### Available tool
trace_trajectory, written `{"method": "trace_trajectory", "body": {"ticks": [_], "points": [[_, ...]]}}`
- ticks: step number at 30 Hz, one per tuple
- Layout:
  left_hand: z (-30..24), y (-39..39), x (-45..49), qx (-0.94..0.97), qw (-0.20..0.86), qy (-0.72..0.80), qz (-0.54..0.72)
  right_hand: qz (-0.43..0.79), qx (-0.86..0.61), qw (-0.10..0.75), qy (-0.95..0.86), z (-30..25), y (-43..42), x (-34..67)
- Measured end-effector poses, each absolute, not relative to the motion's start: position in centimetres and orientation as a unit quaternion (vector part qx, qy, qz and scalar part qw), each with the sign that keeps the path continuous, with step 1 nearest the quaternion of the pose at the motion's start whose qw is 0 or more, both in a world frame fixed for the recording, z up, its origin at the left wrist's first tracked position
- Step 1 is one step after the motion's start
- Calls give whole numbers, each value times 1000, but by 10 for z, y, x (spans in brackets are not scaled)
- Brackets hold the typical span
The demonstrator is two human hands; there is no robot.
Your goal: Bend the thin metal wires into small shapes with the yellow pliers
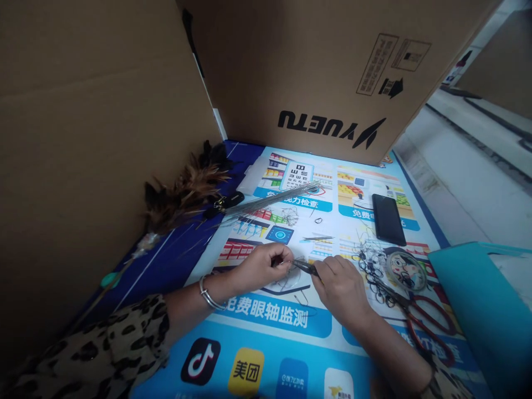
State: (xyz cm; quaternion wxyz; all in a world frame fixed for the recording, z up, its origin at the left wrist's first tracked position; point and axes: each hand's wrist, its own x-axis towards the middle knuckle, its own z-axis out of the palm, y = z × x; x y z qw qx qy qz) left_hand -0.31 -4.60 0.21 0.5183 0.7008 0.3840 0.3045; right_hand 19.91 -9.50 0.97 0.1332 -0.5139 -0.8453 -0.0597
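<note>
My left hand [266,265] is closed in a pinch on a thin piece of wire, with a silver bangle [208,295] on its wrist. My right hand [341,288] is wrapped round small dark pliers [305,267], whose tip meets the wire between the two hands. Both hands rest on a printed blue and white poster [291,332] that covers the table. A bundle of long straight wires [274,199] lies beyond the left hand. Several bent wire pieces and small dark rings [372,266] are scattered right of my right hand.
A feather duster [183,194] lies at the left by a cardboard wall [83,138]. A big cardboard box [324,72] stands behind. A black phone [388,219], a round cartoon tin [406,270], red-handled scissors [428,321] and a teal box [486,299] are on the right.
</note>
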Motion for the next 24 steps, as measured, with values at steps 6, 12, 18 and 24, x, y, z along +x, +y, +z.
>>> {"method": "trace_trajectory", "body": {"ticks": [6,12,18,24], "points": [[-1,-44,-4,716,501,374,309,-62,-503,122,-853,9,-93,202],[-3,-43,-4,727,490,372,305,-56,-498,118,-857,8,-93,202],[-1,-44,-4,737,465,379,311,-65,-506,115,-852,8,-94,200],[-2,-44,-4,743,442,386,323,-56,-513,119,-848,10,-96,198]]}}
